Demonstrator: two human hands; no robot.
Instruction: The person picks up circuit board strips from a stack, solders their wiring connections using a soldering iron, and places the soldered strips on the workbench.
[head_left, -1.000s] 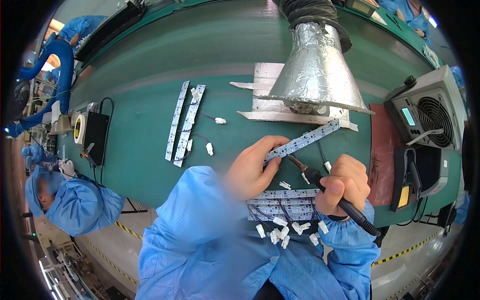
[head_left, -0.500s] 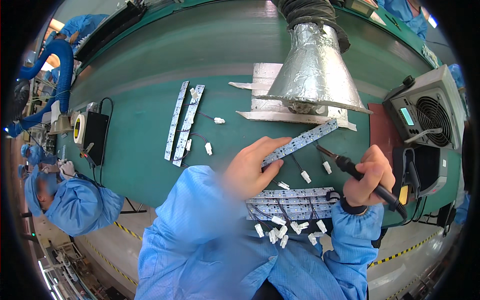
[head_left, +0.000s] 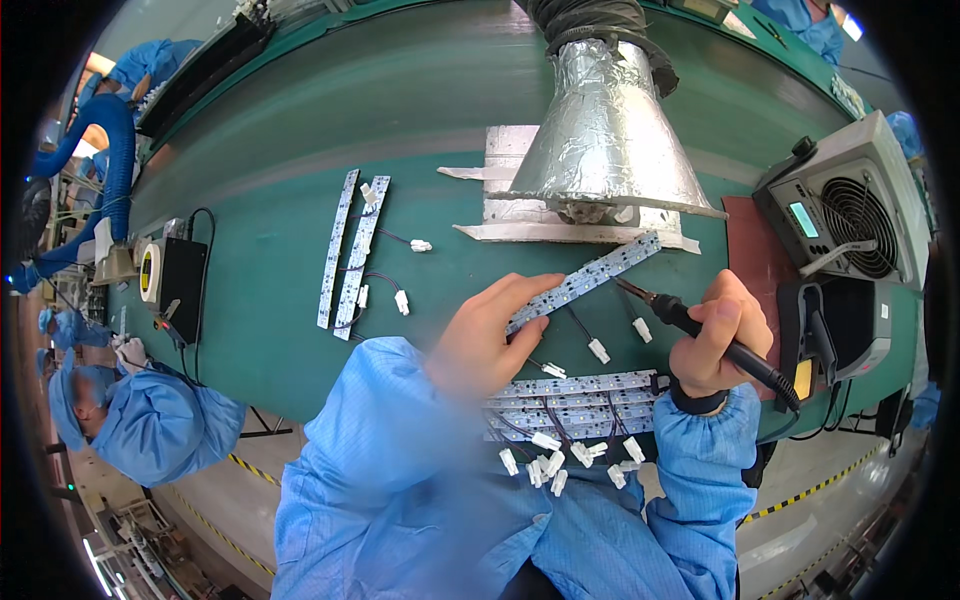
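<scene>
My left hand (head_left: 492,335) pinches the near end of a narrow LED circuit strip (head_left: 590,280), which slants up to the right over the green mat. Short wires with white plugs (head_left: 599,350) hang from the strip's lower side. A soldering iron (head_left: 722,345) is gripped in my right hand (head_left: 722,335); its tip sits at or very near the strip's lower edge, and contact cannot be made out. Between my forearms lies a stack of similar strips (head_left: 590,402), its wires and white plugs trailing toward me. Two more strips (head_left: 354,275) rest on the mat at the left.
A foil-covered fume hood (head_left: 615,130) stands over a pale board (head_left: 510,150) at the far side. Right of it are a soldering station (head_left: 840,215) and a black iron holder (head_left: 835,335). A black box (head_left: 178,285) stands at the left; a co-worker in blue (head_left: 160,425) sits beyond.
The whole view has shifted slightly, so things appear a little farther left. Both hands keep their holds on the strip and the soldering iron, with the tip still by the strip's edge.
</scene>
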